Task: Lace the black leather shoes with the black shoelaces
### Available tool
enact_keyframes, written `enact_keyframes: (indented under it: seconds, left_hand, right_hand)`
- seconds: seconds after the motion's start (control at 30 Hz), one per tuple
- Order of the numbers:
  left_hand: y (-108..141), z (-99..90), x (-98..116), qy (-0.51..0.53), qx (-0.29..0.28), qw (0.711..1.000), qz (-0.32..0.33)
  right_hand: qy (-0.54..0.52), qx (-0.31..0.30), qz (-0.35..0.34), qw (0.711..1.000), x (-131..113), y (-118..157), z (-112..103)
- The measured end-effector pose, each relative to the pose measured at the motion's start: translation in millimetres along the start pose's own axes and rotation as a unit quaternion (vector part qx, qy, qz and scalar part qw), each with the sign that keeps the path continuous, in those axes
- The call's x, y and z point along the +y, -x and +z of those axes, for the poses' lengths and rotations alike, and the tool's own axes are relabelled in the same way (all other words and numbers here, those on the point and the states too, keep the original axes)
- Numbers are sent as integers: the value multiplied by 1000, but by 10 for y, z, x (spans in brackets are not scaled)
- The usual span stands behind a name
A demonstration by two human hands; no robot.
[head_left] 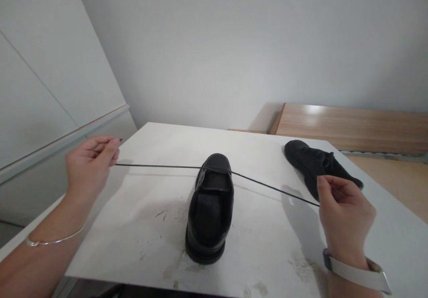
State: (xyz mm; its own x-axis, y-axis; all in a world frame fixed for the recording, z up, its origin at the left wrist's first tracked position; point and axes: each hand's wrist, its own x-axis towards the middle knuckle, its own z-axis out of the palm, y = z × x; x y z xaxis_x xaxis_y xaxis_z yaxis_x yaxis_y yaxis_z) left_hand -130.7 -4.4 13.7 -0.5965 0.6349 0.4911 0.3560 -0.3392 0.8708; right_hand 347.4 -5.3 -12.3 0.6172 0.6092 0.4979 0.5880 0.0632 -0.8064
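A black leather shoe (210,213) stands upright mid-table, its heel toward me and its toe pointing away. One thin black lace (160,166) crosses the front of its opening and stretches out to both sides. At the left, my left hand (95,160) is closed in a pinch on one end of the lace, raised above the table, with a short dark tip showing past the fingers. My right hand (343,209) pinches the other end, lower and to the right of the shoe.
A second black shoe (306,157), with its lace tied, lies at the right behind my right hand. The white table (133,244) has dark smudges. Beyond it are a wood-grain board (351,124), a grey wall and white panels at the left.
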Motion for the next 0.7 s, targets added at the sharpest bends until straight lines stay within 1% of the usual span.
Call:
enact_keyframes:
  seconds: [0.07, 0.17, 0.23, 0.37, 0.53, 0.7]
  left_hand:
    - [14, 13, 1, 3, -5, 1000, -3]
    - [35, 26, 0, -17, -7, 1000, -24]
    - [55, 30, -8, -33, -21, 999, -31]
    - [90, 36, -55, -54, -57, 997, -12]
    - [80, 38, -149, -67, -40, 997, 21]
    - [76, 31, -187, -75, -53, 995, 25]
  right_hand:
    - [2, -1, 3, 1000, -15, 15, 10]
    - [5, -8, 3, 1000, -10, 28, 24]
    - [8, -10, 1, 1000, -1, 32, 32]
    - [19, -15, -6, 1000, 2, 40, 46]
    - [17, -23, -13, 1000, -6, 51, 49]
    - [17, -29, -10, 999, -17, 56, 46]
